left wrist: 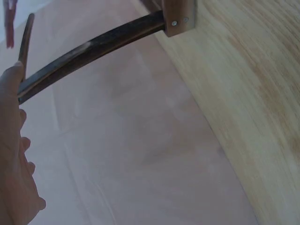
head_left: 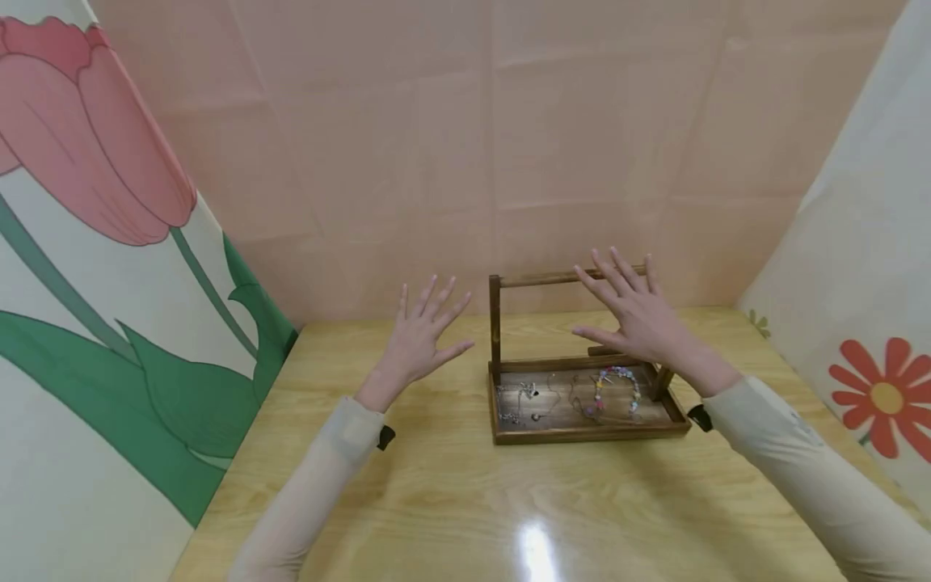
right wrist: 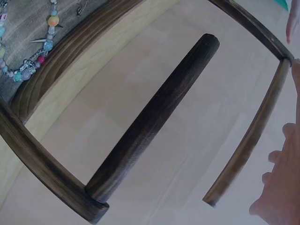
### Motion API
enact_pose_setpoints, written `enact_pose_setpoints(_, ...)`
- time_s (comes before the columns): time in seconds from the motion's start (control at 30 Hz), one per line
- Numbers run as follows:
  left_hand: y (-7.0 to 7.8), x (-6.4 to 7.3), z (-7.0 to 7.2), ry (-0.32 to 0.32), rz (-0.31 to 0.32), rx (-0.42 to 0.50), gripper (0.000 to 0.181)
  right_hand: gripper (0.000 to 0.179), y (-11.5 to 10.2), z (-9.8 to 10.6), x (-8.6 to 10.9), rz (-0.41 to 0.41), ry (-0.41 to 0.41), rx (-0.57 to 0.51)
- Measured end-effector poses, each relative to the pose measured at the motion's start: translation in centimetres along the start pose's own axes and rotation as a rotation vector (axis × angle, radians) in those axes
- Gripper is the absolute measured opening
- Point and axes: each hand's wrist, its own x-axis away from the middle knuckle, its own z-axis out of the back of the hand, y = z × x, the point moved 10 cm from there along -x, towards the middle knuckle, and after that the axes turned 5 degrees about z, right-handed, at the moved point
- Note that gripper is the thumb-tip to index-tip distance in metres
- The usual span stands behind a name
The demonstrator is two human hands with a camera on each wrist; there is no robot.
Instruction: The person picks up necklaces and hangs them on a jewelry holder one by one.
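Note:
My left hand [head_left: 416,343] is raised left of a dark wooden jewelry stand, its fingers straight and spread, with nothing in it. Likewise spread and holding nothing, my right hand [head_left: 646,325] overlaps the stand's right side in the head view. The stand has a shallow tray [head_left: 589,436], a tall left post [head_left: 495,323] and a long top bar [head_left: 538,279]. A shorter lower bar [right wrist: 154,112] with a free end shows in the right wrist view. In the tray lie a colorful beaded bracelet [head_left: 600,388] and thin silvery chains [head_left: 525,394].
The stand rests on a light wood table [head_left: 436,501], toward the back. A pinkish cloth [head_left: 378,162] hangs behind it. Flower-printed cloths [head_left: 94,267] flank the table on both sides. Each wrist wears a small black device [head_left: 386,437].

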Motion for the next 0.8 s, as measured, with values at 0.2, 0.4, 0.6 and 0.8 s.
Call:
enact_pose_setpoints(0.2,0.0,0.3,-0.5,-0.008,0.011,0.007,0.076,0.091,0.8,0.1,0.7,-0.040,0.015,-0.044)
enact_pose_setpoints(0.4,0.1,0.6,-0.9,-0.014,0.025,0.029,0.077,0.090,1.9,0.1,1.2,-0.090,-0.010,-0.073)
enact_pose_setpoints(0.6,0.3,1.0,-1.5,-0.034,0.041,0.073,0.075,0.088,2.5,-0.1,1.9,-0.125,-0.035,-0.088)
enact_pose_setpoints(0.8,0.2,1.3,-2.2,-0.040,0.061,0.094,0.074,0.085,2.9,-0.3,2.5,-0.154,-0.027,-0.117)
